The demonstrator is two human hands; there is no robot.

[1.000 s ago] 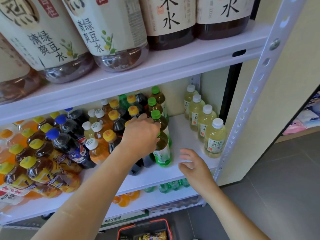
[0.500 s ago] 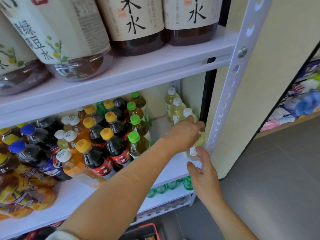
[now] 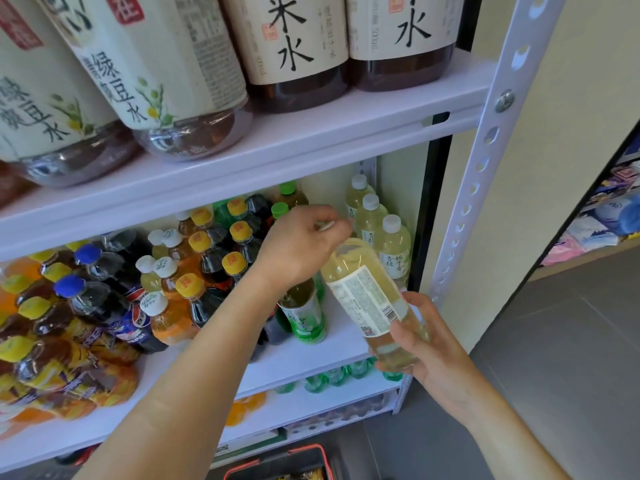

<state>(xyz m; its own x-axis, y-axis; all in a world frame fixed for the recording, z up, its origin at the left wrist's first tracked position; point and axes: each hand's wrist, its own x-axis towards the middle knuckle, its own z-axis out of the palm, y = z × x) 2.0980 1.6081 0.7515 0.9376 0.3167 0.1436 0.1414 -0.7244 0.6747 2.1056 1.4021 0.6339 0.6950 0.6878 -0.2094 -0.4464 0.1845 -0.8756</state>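
A pale yellow drink bottle [image 3: 367,292] with a white label hangs tilted in front of the middle shelf [image 3: 311,358], its top pointing up and left. My left hand [image 3: 298,247] pinches its white cap from above. My right hand [image 3: 429,351] grips the bottle's base from below, with the thumb across the lower label. Three more pale yellow bottles [image 3: 393,244] with white caps stand in a row at the shelf's right end, just behind the held one.
Green-capped tea bottles [image 3: 304,317], yellow-capped dark drinks and blue-capped colas crowd the shelf's left and middle. Large bottles stand on the upper shelf [image 3: 311,140]. The white perforated upright [image 3: 485,161] borders the right side. A red-rimmed basket [image 3: 287,459] sits on the floor below.
My left hand left the green-capped bottle, moved right to the front pale yellow bottle and lifted it off the shelf, tilting it. My right hand rose from the shelf edge and took its base.
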